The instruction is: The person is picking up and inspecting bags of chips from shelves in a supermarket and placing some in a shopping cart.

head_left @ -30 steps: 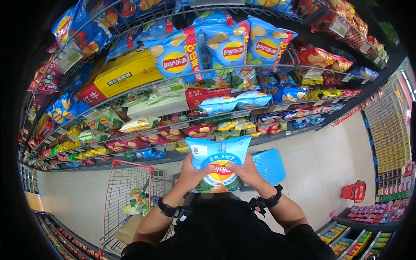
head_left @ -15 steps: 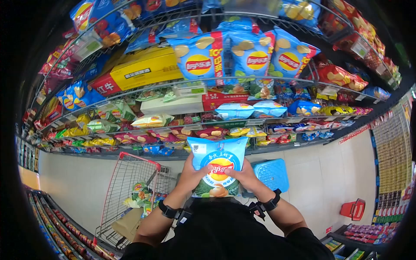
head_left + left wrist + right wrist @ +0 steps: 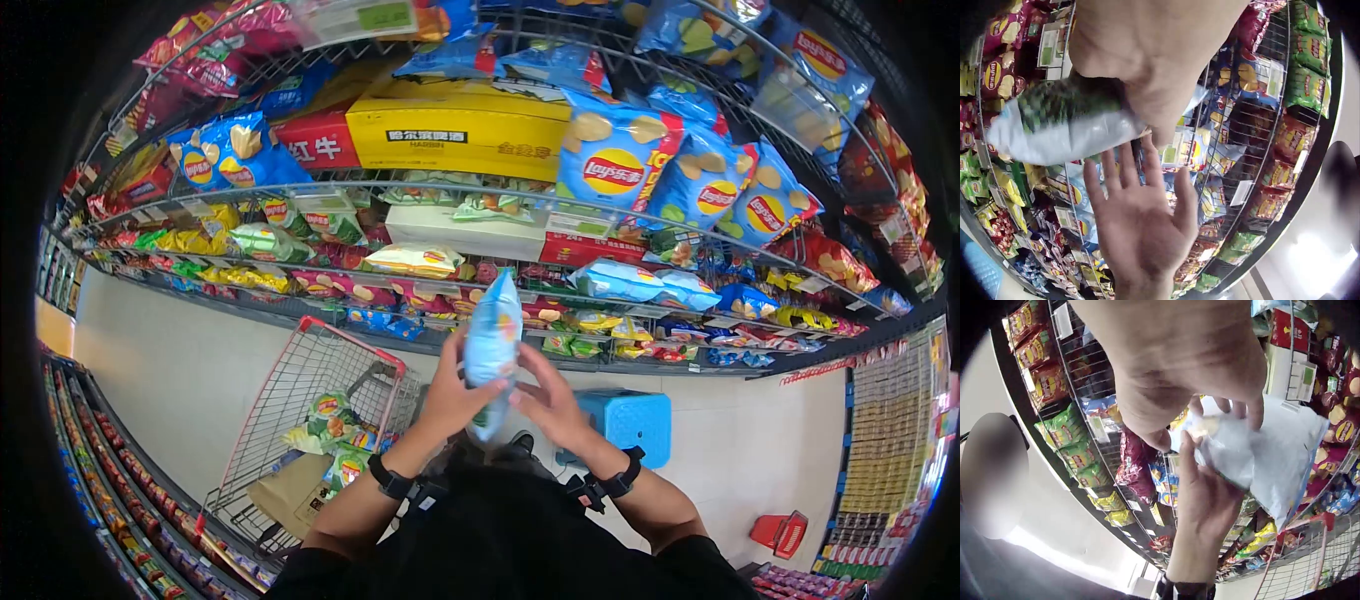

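Observation:
A light blue bag of potato chips (image 3: pixel 492 335) is held upright before the chest, its narrow side towards the head camera. My left hand (image 3: pixel 448 402) grips its lower part, the thumb lying across the near side. My right hand (image 3: pixel 555 408) is at the bag's right side with fingers spread. In the left wrist view the right palm (image 3: pixel 1141 231) faces the camera, its fingers nearly straight and their tips right at the bag's edge. The bag's pale plain side (image 3: pixel 1272 456) shows in the right wrist view, where the left hand (image 3: pixel 1207 506) supports it from below.
Wire shelves of chip bags (image 3: pixel 620 160) and a yellow carton (image 3: pixel 450 130) stand ahead. A red-trimmed shopping cart (image 3: pixel 290 385), holding several bags and a brown paper bag (image 3: pixel 290 490), is at the left. A blue stool (image 3: pixel 635 425) stands at the right, a red basket (image 3: pixel 780 533) farther off.
The bag, earlier facing front with both hands gripping it, has turned edge-on. The right hand has loosened and spread its fingers. The head view has swung left.

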Tool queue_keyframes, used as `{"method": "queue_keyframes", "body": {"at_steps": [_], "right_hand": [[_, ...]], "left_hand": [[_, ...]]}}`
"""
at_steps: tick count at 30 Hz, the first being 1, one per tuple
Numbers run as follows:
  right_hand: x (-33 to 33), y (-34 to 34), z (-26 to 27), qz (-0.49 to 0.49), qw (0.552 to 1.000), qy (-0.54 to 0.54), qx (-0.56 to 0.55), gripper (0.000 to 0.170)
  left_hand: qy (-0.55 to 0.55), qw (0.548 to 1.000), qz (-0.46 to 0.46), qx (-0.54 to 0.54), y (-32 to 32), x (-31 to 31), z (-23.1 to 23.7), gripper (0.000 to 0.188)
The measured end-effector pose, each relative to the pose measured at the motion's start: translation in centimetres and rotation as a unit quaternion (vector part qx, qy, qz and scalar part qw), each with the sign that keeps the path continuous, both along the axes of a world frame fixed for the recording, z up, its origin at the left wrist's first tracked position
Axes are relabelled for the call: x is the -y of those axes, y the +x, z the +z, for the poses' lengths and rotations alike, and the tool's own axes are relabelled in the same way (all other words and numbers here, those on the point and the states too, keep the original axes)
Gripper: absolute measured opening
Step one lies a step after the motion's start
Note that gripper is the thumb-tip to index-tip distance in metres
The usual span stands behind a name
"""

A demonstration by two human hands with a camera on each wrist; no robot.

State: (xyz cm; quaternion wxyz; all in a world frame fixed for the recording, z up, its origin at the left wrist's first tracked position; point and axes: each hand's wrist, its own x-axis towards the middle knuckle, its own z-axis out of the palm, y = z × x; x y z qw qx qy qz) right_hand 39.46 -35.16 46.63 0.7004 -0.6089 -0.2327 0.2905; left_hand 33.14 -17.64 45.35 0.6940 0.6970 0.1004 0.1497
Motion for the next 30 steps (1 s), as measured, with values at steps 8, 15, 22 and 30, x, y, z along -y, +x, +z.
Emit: {"method": "queue_keyframes", "body": {"at_steps": [8,15,22,30], "right_hand": [[-2.5,1.1,0.5,-0.143,0.983,-0.059,0.101,0.064],[-3.0,1.4,0.6,-0.124,0.989,-0.048,-0.066,0.041],[-4.1,2.2,-1.7,-0.207,0.969,0.0,-0.136,0.039],[-6.9,0.6,-3.0,-0.109,0.95,-0.057,-0.287,0.055]], "left_hand": [[-0.1,0.986,0.005,-0.134,0.6,-5.2,-0.6,0.05],[-0.25,0.939,-0.212,-0.107,0.4,-6.6,-2.7,0.054],[-0.096,0.982,-0.157,-0.042,1.9,-5.7,-3.5,0.064],[-0.282,0.94,-0.082,-0.173,2.9,-8.2,-6.2,0.052]]}}
